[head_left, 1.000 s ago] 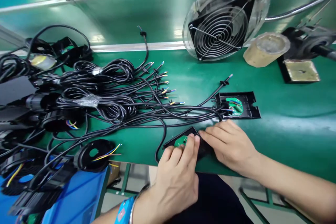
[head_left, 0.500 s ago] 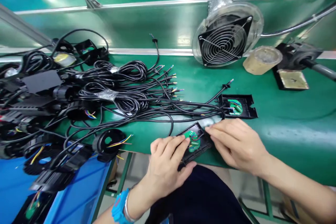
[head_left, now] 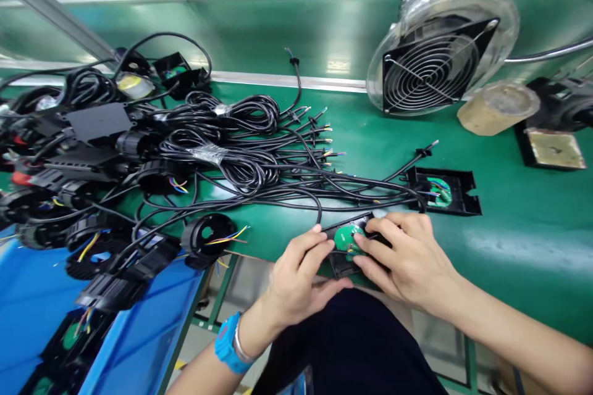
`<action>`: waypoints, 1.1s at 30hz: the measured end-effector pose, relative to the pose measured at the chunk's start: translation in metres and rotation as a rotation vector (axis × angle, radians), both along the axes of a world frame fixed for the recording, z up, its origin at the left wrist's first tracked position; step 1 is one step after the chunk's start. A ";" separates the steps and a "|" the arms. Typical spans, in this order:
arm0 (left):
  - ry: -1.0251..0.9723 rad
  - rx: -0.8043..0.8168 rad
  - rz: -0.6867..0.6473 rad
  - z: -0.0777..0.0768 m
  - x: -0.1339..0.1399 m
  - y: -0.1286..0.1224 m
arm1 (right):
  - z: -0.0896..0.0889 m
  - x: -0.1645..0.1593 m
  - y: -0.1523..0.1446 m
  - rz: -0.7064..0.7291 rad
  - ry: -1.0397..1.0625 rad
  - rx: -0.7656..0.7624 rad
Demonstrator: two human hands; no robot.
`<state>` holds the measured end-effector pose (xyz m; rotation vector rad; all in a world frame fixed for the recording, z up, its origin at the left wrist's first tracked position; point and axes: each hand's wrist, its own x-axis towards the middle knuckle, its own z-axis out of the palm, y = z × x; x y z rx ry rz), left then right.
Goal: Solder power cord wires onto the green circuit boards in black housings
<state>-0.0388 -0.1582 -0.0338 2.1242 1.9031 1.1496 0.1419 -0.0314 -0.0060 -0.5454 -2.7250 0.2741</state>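
At the bench's front edge lies a black plastic housing (head_left: 340, 268) with a round green circuit board (head_left: 345, 236) inside it. My left hand (head_left: 301, 278) grips the housing's left end, fingers on the far side and thumb on the near side. My right hand (head_left: 412, 259) reaches over the right part of the housing, with its fingertips and thumb closed at the board's right edge. Its fingers partly cover the board and the thin wires there. A black cable (head_left: 319, 207) runs to the housing beside my left fingertips.
A second housing with a board (head_left: 458, 194) lies behind my right hand. Bundled black cables (head_left: 250, 166) and round black lamp parts (head_left: 208, 237) crowd the left. A fume fan (head_left: 430, 74), a beige cup (head_left: 498, 108) and a sponge tray (head_left: 556, 149) stand at the back right.
My right hand has moved left from the housing's right end onto the circuit board. The board looks shifted or turned in the housing. My left hand still holds the left end.
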 end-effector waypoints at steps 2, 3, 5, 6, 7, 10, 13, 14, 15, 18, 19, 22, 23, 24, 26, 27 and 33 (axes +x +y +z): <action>-0.033 -0.023 -0.006 0.000 -0.004 0.002 | 0.003 -0.004 -0.001 -0.036 -0.004 -0.050; -0.050 -0.046 -0.019 0.000 -0.005 0.002 | 0.005 -0.007 -0.001 -0.048 -0.008 -0.077; -0.087 -0.089 -0.057 0.000 -0.010 0.002 | 0.008 -0.013 -0.001 -0.034 -0.012 -0.115; -0.103 -0.103 -0.077 0.000 -0.012 0.002 | 0.009 -0.016 -0.001 -0.011 -0.014 -0.121; -0.113 -0.109 -0.087 0.001 -0.014 0.001 | 0.009 -0.019 -0.002 0.016 -0.016 -0.120; -0.094 -0.085 -0.059 0.002 -0.016 0.000 | 0.009 -0.027 -0.009 0.059 -0.023 -0.085; -0.070 -0.067 -0.022 0.004 -0.012 -0.001 | 0.008 -0.029 -0.017 0.044 -0.026 -0.076; -0.074 -0.076 -0.010 0.006 -0.009 -0.001 | 0.008 -0.028 -0.018 0.037 -0.024 -0.091; -0.077 -0.091 0.009 0.007 -0.006 -0.001 | 0.008 -0.025 -0.019 0.029 -0.023 -0.114; -0.032 -0.161 0.073 0.012 0.003 -0.002 | 0.009 -0.015 -0.016 0.025 -0.011 -0.188; -0.003 -0.187 0.079 0.012 0.006 -0.002 | 0.009 -0.011 -0.014 0.028 0.001 -0.207; 0.082 -0.258 0.075 0.010 0.008 -0.002 | 0.006 -0.001 -0.008 0.039 0.059 -0.239; 0.105 -0.259 0.066 0.008 0.007 -0.001 | 0.005 0.001 -0.007 0.042 0.074 -0.244; 0.124 -0.244 0.047 0.006 0.004 0.001 | 0.003 0.003 -0.005 0.045 0.079 -0.248; 0.151 -0.184 -0.028 0.003 -0.002 0.006 | 0.002 0.004 -0.004 0.051 0.067 -0.257; 0.165 -0.148 -0.074 0.001 -0.006 0.008 | 0.002 0.004 -0.004 0.051 0.056 -0.261; 0.260 -0.081 -0.209 -0.002 -0.022 0.017 | 0.001 0.003 -0.005 0.031 0.015 -0.278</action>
